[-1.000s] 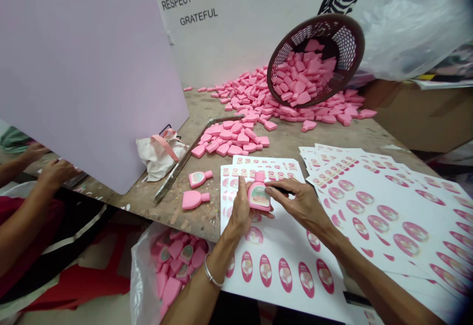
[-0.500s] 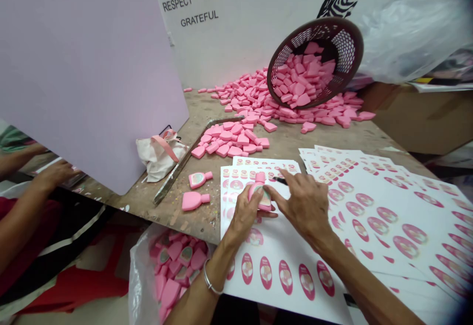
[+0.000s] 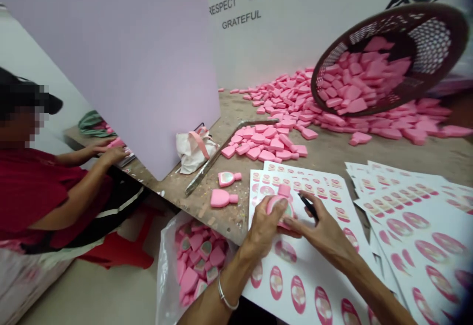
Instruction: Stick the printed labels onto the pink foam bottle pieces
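Note:
My left hand (image 3: 263, 227) is closed around a small pink bottle (image 3: 284, 190) that bears a label on its front face, cap end pointing away from me. My right hand (image 3: 325, 229) grips a slim black pen-like tool (image 3: 308, 205), while its thumb touches the bottle's lower edge. Beneath both hands lies a white sheet of stickers (image 3: 268, 253) with pink oval labels. Left of the sheet, a labelled pink bottle (image 3: 226, 178) and a plain-faced pink bottle (image 3: 220, 198) rest on the wooden table.
A tilted brown basket (image 3: 441, 44) spills pink bottles across the table (image 3: 328, 152). More sticker sheets (image 3: 399, 246) spread at right. A bent metal bar (image 3: 207, 170) lies by a white cloth bag (image 3: 190, 153). Below the edge hangs a plastic bag (image 3: 166, 251) of bottles. A co-worker (image 3: 55, 187) sits left, beyond a panel.
The view has swung left, bringing more of the co-worker in. My right hand's fingers have drawn in toward the bottle's lower edge, and the black tool now shows more plainly.

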